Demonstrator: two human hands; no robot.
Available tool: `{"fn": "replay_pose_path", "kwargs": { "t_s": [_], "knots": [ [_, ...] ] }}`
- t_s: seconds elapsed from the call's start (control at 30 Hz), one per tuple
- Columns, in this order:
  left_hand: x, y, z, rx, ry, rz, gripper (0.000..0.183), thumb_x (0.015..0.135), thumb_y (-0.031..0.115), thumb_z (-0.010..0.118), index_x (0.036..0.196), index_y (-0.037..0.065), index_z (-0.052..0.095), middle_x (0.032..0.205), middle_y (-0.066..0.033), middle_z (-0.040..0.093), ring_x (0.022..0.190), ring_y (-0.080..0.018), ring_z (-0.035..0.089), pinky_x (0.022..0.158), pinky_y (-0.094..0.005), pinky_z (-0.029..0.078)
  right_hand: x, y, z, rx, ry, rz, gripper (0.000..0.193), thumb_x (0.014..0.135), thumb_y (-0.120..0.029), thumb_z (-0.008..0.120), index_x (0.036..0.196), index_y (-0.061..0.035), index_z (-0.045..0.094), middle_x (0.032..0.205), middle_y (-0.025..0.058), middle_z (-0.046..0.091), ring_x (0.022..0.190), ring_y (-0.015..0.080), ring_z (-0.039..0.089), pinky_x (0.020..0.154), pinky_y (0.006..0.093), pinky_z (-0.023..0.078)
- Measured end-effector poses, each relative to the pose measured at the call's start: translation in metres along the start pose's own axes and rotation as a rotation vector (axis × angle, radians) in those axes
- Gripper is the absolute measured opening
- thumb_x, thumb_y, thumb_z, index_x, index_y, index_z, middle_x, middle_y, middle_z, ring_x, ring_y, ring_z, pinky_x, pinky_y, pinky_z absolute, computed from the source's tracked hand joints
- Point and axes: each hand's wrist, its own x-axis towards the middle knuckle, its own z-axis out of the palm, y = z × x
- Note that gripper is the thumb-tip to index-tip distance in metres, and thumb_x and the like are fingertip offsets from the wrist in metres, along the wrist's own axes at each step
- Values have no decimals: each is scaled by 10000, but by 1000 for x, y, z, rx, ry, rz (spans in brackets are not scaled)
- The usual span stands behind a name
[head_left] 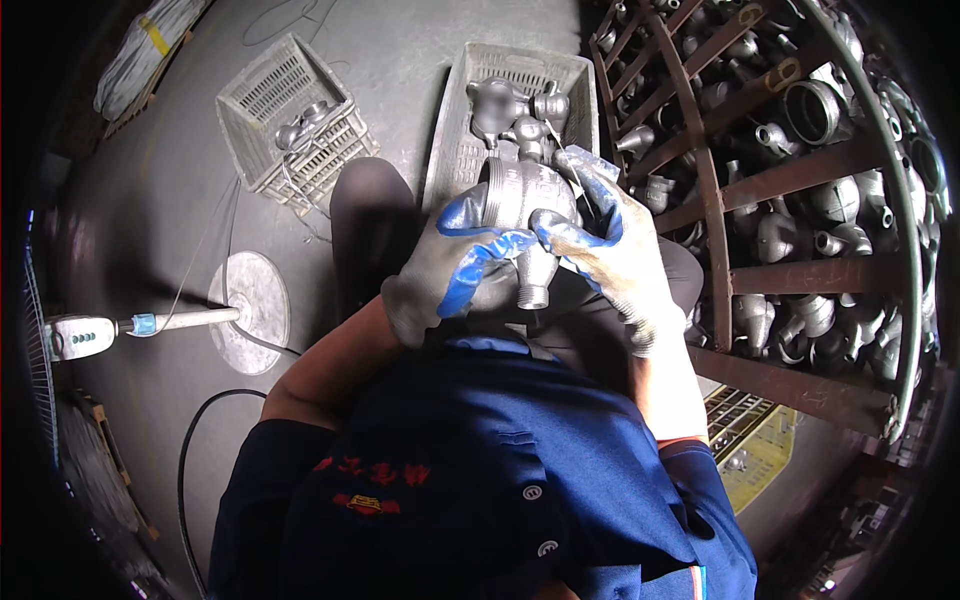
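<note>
Metal casting (530,205) sits between your gloved hands: left hand (450,265) and right hand (610,250) both clamped on it, above your lap.

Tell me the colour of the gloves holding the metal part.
Grey with blue fingertips, on left hand and right hand; head view.

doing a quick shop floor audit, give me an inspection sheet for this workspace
surface: grey concrete floor, no bench seen
job's things: metal casting with a threaded spout, held over the lap
clutter: two grey plastic crates, near crate with castings, far crate with a few parts
grips: left hand and right hand, in grey and blue gloves, both closed on the casting
cables: black cable looping on the floor at the left
surroundings: rusty steel cage full of castings at the right; standing fan on a round base at the left
</note>
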Motion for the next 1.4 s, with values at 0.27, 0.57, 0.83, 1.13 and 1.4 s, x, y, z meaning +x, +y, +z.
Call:
{"fn": "replay_pose_path", "kwargs": {
  "t_s": [0.27, 0.57, 0.83, 1.13, 1.4],
  "knots": [
    [-5, -8, -22, 737, -95, 592, 464, 694, 62, 746, 1117, -26, 578, 1163, -120, 542, 1081, -226, 542, 902, -332, 451, -8, 11, -6, 380, -107, 200, 621, 706, -149, 776, 1234, 36, 509, 1193, 122, 566, 1105, 147, 492, 967, 287, 365],
    [-3, -7, -25, 606, -36, 530, 491, 857, 159, 483, 1279, -77, 397, 1259, -183, 488, 1171, -239, 489, 1018, -337, 365, -13, 13, -3, 444, 60, 186, 436, 791, 32, 600, 1222, -4, 547, 931, 12, 586, 709, 26, 450, 643, 173, 401],
    [0, -7, -12, -203, 167, -15, 433, 855, 143, 599, 1206, -81, 481, 1185, -178, 551, 1122, -234, 530, 998, -340, 390, -12, 3, 5, 262, 178, 92, 464, 765, -28, 674, 1210, 15, 549, 1155, 113, 558, 1001, 148, 513, 901, 263, 379],
    [-7, -29, -32, 520, 78, 365, 487, 722, 187, 706, 1127, -41, 561, 1120, -182, 594, 1098, -321, 532, 949, -403, 403, -15, 0, 5, 397, 195, 118, 428, 811, 41, 594, 1234, 0, 540, 998, 25, 589, 804, 34, 494, 713, 168, 424],
    [11, -16, -32, 1043, -171, 585, 346, 879, 90, 503, 1191, -60, 489, 1085, -127, 586, 990, -183, 562, 855, -283, 453, -21, -11, 3, 513, 212, 251, 406, 845, 19, 579, 1246, -24, 535, 842, -27, 570, 613, -8, 423, 497, 135, 321]
  ]
}}
